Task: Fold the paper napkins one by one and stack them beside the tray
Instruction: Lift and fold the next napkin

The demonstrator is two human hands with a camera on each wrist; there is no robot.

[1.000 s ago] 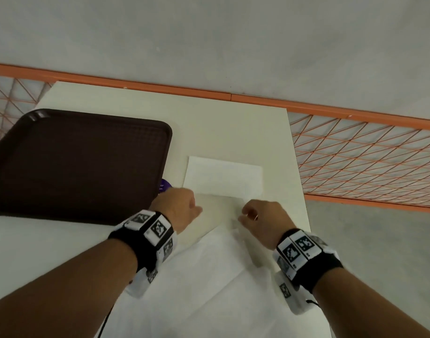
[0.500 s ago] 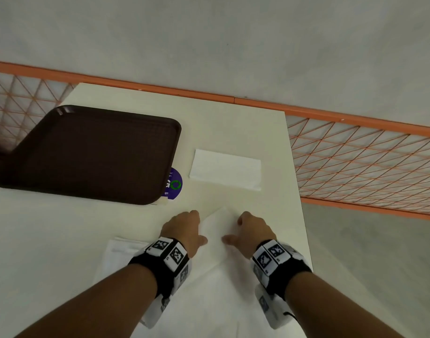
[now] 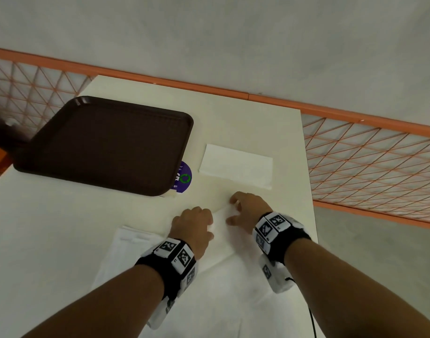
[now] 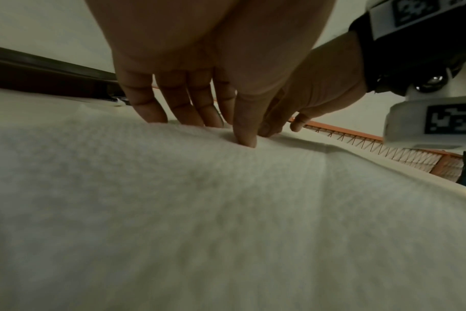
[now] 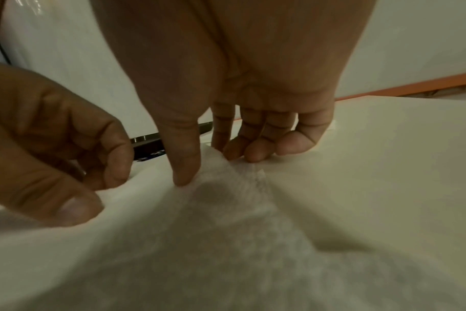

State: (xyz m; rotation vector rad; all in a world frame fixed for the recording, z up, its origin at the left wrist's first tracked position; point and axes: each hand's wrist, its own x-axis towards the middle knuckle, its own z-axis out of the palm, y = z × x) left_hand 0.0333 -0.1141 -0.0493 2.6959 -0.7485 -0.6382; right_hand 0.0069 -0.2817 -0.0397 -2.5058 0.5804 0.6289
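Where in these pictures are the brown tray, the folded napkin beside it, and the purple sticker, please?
brown tray [image 3: 106,145]: head view, on its bare textured floor.
folded napkin [image 3: 236,165]: head view, on the middle of its top face.
purple sticker [image 3: 184,178]: head view, on the part showing beside the tray's corner.

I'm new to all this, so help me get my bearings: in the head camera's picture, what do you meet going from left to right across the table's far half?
Brown tray → round purple sticker, partly tucked under the tray's corner → folded white napkin → table's right edge → orange mesh railing.
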